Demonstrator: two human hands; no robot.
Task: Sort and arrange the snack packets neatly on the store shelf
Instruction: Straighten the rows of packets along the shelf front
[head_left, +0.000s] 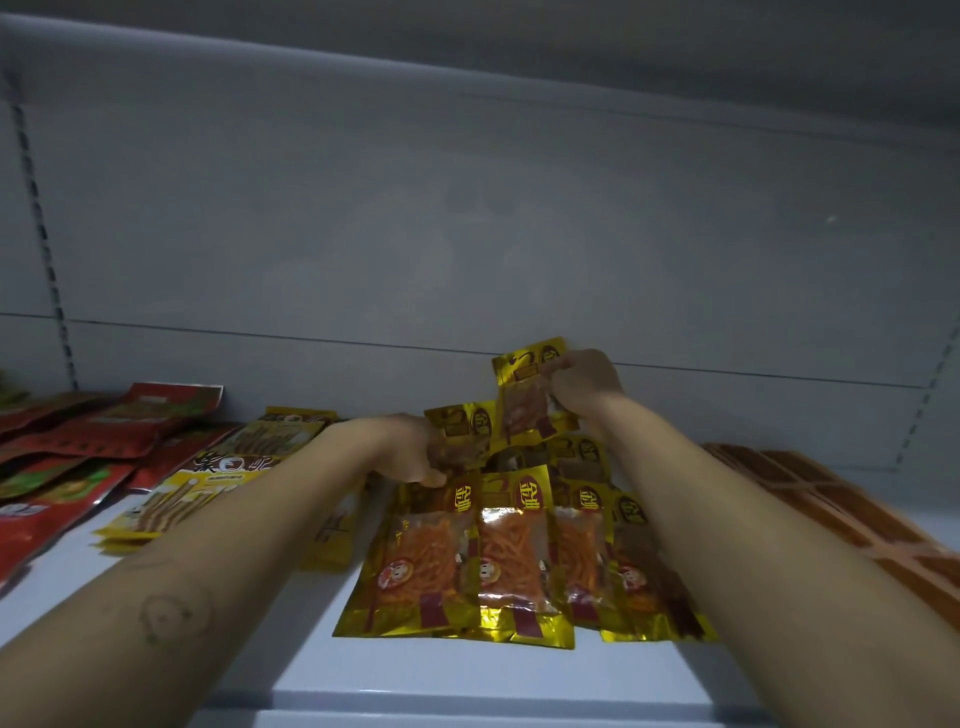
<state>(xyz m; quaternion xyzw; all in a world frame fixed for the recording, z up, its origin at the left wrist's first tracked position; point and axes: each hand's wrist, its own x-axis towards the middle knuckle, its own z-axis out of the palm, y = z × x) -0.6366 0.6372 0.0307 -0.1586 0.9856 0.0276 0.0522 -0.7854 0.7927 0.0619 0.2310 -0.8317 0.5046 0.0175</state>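
Sorting seemed half done: right hand (582, 387) gripped 1 raised gold packet (519, 408), left hand (413, 452) pinched a second gold packet (462, 423) at centre; red packets (78, 447) at left lay jumbled.

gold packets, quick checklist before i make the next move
1. right hand grips the raised gold packet: ok
2. left hand pinches the second gold packet: ok
3. front row lies flat on the shelf: ok
4. front row edges even: not ok, they overlap and splay
5. back pile tidy: not ok, jumbled
6. held packets sealed: cannot tell
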